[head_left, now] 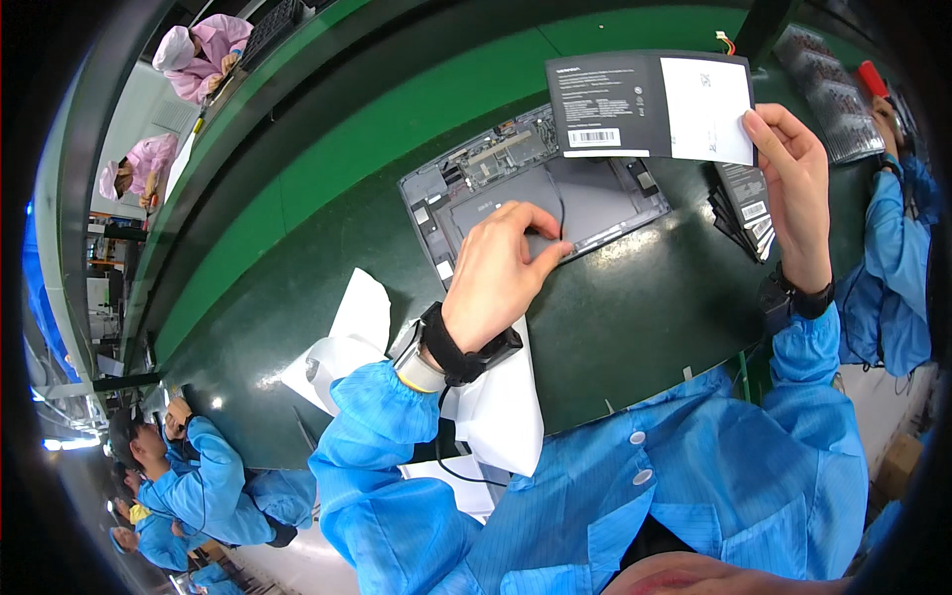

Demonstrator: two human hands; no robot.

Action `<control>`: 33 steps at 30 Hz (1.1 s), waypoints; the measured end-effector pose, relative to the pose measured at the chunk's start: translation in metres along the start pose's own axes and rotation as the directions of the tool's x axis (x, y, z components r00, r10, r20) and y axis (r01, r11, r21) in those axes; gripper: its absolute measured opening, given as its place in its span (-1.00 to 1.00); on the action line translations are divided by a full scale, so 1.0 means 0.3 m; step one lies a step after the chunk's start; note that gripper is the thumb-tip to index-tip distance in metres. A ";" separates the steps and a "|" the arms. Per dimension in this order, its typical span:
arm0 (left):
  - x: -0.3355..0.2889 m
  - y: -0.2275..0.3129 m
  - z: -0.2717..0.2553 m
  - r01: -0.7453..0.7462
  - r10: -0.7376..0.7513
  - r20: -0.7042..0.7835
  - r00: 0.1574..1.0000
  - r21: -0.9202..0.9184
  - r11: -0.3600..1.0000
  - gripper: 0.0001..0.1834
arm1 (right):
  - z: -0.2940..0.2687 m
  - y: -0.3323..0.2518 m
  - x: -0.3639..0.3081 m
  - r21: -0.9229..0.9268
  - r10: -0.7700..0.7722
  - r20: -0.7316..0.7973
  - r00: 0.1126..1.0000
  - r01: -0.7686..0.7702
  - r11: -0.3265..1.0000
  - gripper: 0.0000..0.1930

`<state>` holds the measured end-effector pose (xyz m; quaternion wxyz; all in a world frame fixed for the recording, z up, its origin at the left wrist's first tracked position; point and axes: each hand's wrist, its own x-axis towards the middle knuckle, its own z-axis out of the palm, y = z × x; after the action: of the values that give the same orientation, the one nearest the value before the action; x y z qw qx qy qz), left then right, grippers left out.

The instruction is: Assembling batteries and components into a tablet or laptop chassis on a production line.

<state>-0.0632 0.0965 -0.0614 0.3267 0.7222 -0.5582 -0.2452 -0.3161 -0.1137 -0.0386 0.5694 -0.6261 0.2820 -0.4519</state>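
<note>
My right hand [796, 193] holds up a flat black battery pack [615, 104] by its right end, thumb on the front face. The battery has a white label area and a short coloured wire lead at its top edge. Below it on the bench lies an opened grey device casing [607, 193], a laptop or tablet shell with its circuit board [501, 159] exposed. My left hand [501, 263] reaches over the casing's near edge. Its thumb and forefinger pinch a thin black cable [562, 210] that rises from inside. Part of the casing is hidden behind the hand and battery.
Several more black batteries [746, 203] lie stacked to the right. Clear plastic trays [828, 94] stand at the far right beside a co-worker's sleeve [890, 268]. White sheets [357, 322] lie by my left forearm. A green ledge [327, 164] runs behind the bench; other people sit at left.
</note>
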 end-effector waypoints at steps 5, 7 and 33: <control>-0.067 -0.007 0.022 -0.298 0.302 -0.088 0.949 0.056 0.953 -0.88 | 0.062 -0.002 0.014 -0.074 0.031 0.043 0.999 -0.028 0.997 -0.80; -0.099 0.004 0.036 -0.398 0.429 -0.110 0.897 0.226 0.889 -0.87 | 0.101 0.035 0.010 -0.100 0.071 0.102 0.992 -0.061 0.993 -0.82; -0.124 -0.172 -0.141 -0.054 0.131 -0.315 0.940 0.240 0.969 -0.41 | 0.269 0.107 -0.038 -0.387 0.274 0.349 0.896 -0.128 0.913 -0.85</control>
<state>-0.0090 0.1492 -0.0719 0.3414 0.7584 -0.5538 -0.0400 -0.2442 -0.0729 -0.0678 0.5365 -0.7634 0.3020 -0.1953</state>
